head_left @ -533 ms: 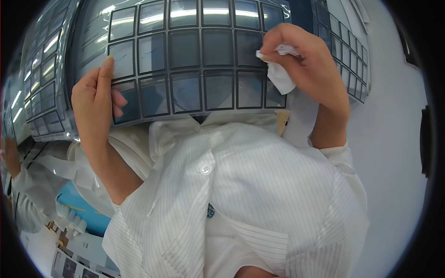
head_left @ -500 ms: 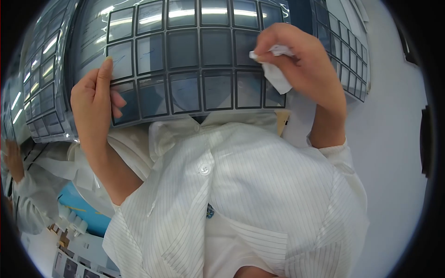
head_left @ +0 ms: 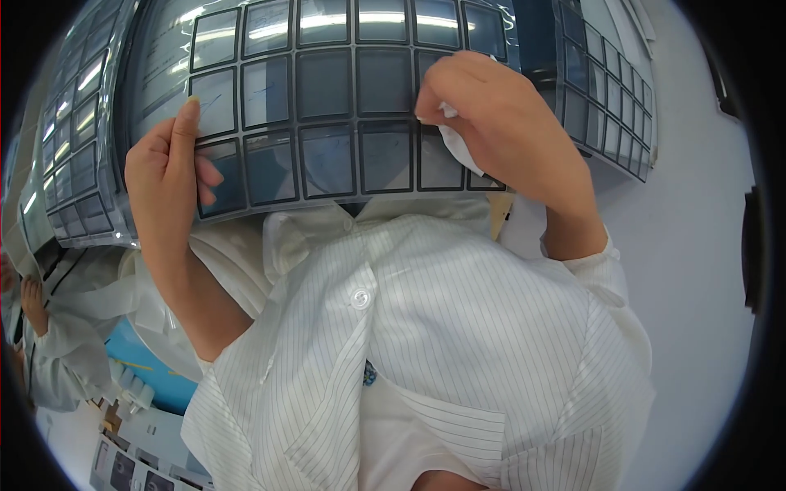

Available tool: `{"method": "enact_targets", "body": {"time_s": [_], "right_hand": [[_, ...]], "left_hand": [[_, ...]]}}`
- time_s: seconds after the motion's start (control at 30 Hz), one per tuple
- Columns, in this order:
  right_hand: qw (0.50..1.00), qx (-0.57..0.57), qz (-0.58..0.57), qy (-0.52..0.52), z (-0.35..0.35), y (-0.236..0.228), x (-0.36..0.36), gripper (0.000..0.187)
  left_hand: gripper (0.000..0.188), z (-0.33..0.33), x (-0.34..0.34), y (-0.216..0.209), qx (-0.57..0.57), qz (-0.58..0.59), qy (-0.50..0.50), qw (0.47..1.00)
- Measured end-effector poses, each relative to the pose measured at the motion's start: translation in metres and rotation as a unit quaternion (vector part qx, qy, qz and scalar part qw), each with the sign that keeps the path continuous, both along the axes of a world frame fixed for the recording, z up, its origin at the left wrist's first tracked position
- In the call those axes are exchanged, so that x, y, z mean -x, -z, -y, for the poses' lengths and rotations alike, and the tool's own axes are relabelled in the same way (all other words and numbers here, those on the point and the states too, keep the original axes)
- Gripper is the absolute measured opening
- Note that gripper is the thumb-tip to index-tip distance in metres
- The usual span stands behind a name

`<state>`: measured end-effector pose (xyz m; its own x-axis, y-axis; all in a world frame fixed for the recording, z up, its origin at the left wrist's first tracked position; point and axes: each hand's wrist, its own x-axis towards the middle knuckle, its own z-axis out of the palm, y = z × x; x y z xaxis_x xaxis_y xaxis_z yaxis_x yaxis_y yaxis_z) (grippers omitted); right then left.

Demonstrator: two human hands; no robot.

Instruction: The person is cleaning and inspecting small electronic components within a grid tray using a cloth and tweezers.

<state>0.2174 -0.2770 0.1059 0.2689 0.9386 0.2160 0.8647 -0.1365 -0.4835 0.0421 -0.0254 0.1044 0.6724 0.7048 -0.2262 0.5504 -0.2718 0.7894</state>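
In front of me lies a clear, glossy sheet [head_left: 325, 85] with rows of dark-framed rectangles, reflecting bright strips of light. My left hand [head_left: 162, 168] grips it by the left side, thumb on top and fingertips curled by the lower left rectangles. A crumpled white wipe [head_left: 461, 151] is pinched in my right hand [head_left: 503, 110], over the right-hand columns of the sheet. Part of the wipe is hidden by the fingers. The right fingertips are at the sheet's surface; whether they press on it I cannot tell.
Similar gridded sheets stand at the left [head_left: 78, 147] and right [head_left: 606, 90]. A white surface [head_left: 688, 286] stretches along the right. At the far left is another person's hand [head_left: 33, 304] with a pale sleeve. A blue surface [head_left: 155, 368] shows at the lower left.
My right hand has moved left and slightly down across the sheet with the wipe. My left hand has stayed in place. The other person's hand at the far left has shifted.
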Motion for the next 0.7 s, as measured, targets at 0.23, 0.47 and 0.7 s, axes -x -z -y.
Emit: {"method": "enact_targets", "body": {"time_s": [0.23,0.47,0.7], "right_hand": [[0.986,0.017,-0.127,-0.106,0.013,-0.010,-0.017,0.024],[0.997,-0.065,-0.052,-0.011,-0.002,0.004,-0.007,0.024],[0.999,-0.009,0.019,-0.044,-0.008,0.001,-0.001,0.021]], "left_hand": [[0.045,-0.001,0.003,0.000,0.003,0.007,-0.005,1.000],[0.045,0.000,-0.001,-0.004,-0.009,-0.020,-0.003,1.000],[0.046,0.002,0.001,-0.004,0.001,-0.007,-0.004,1.000]]}}
